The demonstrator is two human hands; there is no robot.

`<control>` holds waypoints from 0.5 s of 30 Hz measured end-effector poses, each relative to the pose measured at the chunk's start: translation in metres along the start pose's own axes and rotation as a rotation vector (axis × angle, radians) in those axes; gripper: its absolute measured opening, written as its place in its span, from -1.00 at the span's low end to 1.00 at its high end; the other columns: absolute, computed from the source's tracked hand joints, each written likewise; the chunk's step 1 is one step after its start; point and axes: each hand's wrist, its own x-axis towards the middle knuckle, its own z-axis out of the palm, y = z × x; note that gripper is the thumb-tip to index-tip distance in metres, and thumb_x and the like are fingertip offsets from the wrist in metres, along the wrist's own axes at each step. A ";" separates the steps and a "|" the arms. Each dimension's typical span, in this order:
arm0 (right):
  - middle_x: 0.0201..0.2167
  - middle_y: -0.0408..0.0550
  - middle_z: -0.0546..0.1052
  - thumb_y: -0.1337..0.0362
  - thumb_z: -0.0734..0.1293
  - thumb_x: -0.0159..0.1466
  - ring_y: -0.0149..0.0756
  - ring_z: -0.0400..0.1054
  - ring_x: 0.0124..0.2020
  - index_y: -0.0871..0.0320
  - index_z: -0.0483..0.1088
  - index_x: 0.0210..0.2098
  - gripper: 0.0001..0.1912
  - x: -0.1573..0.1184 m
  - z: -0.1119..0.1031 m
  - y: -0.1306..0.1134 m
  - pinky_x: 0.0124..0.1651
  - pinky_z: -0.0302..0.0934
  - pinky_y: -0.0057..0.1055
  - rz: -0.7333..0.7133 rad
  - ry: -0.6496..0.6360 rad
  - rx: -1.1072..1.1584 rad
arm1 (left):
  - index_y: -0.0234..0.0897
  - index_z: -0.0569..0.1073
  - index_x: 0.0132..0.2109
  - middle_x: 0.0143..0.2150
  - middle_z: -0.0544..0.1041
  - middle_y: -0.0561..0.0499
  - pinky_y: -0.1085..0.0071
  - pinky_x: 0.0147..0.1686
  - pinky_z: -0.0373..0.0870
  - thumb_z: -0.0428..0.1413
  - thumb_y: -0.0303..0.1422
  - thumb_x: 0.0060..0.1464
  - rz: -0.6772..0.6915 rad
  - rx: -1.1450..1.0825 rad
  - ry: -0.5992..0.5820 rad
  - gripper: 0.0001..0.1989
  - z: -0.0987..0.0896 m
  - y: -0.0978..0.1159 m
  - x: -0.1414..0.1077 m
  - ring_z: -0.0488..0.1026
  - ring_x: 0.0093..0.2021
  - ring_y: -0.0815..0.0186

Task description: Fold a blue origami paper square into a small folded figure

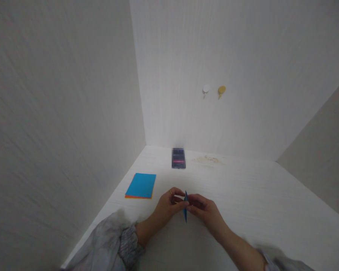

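Between my two hands stands a small folded piece of blue paper, seen nearly edge-on, so its full shape is hidden. My left hand pinches it from the left, thumb in front and a ring on one finger. From the right, my right hand holds the same paper with thumb and fingertips. To the left of my left hand lies a stack of square coloured paper, blue on top, with orange edges showing beneath.
A dark, blurred-out rectangular object lies near the back wall on the white tabletop. Brownish marks show beside it. A white hook and a yellow hook are on the back wall. Walls enclose both sides.
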 end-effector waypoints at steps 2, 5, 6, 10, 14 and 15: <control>-0.34 -0.07 0.48 0.20 0.36 -0.01 -0.24 0.35 -0.27 0.13 0.40 -0.29 -0.73 0.000 0.000 -0.001 -0.17 0.21 -0.31 0.004 0.003 -0.024 | -0.33 0.28 -0.24 -0.38 0.50 -0.06 0.40 -0.35 0.32 0.19 -0.32 -0.17 0.004 -0.032 -0.010 -0.66 0.000 0.000 0.000 0.46 -0.34 0.25; -0.35 -0.07 0.48 0.19 0.36 0.00 -0.24 0.35 -0.27 0.13 0.39 -0.29 -0.73 -0.001 0.000 -0.001 -0.17 0.21 -0.31 0.001 0.016 -0.058 | -0.33 0.28 -0.24 -0.40 0.50 -0.04 0.40 -0.34 0.32 0.19 -0.32 -0.17 -0.006 -0.046 -0.007 -0.66 0.001 0.002 0.000 0.46 -0.33 0.24; -0.36 -0.07 0.48 0.19 0.35 0.01 -0.24 0.35 -0.27 0.14 0.39 -0.29 -0.73 -0.001 0.000 -0.001 -0.18 0.21 -0.32 -0.003 0.019 -0.071 | -0.33 0.28 -0.24 -0.41 0.49 -0.04 0.40 -0.34 0.32 0.19 -0.32 -0.18 -0.009 -0.042 -0.003 -0.66 0.001 0.002 0.000 0.46 -0.33 0.24; -0.41 -0.09 0.48 0.20 0.35 0.01 -0.27 0.35 -0.33 0.14 0.39 -0.30 -0.74 -0.001 0.001 0.000 -0.24 0.23 -0.35 -0.015 0.023 -0.128 | -0.33 0.28 -0.25 -0.41 0.49 -0.03 0.41 -0.35 0.32 0.19 -0.30 -0.18 -0.011 -0.008 0.020 -0.66 0.002 0.003 -0.001 0.46 -0.34 0.24; -0.38 -0.09 0.48 0.23 0.35 0.00 -0.27 0.35 -0.31 0.13 0.38 -0.29 -0.75 -0.001 0.001 0.001 -0.22 0.23 -0.34 -0.022 0.030 -0.102 | -0.32 0.29 -0.24 -0.39 0.49 -0.03 0.42 -0.36 0.32 0.19 -0.29 -0.16 -0.021 0.003 0.018 -0.67 0.002 0.004 -0.001 0.46 -0.34 0.24; -0.38 -0.10 0.48 0.23 0.35 -0.01 -0.27 0.35 -0.31 0.12 0.39 -0.30 -0.75 -0.001 0.001 0.001 -0.22 0.23 -0.34 -0.016 0.028 -0.094 | -0.32 0.29 -0.24 -0.37 0.49 -0.03 0.42 -0.36 0.32 0.19 -0.29 -0.17 -0.022 0.002 0.019 -0.66 0.002 0.004 -0.001 0.46 -0.33 0.24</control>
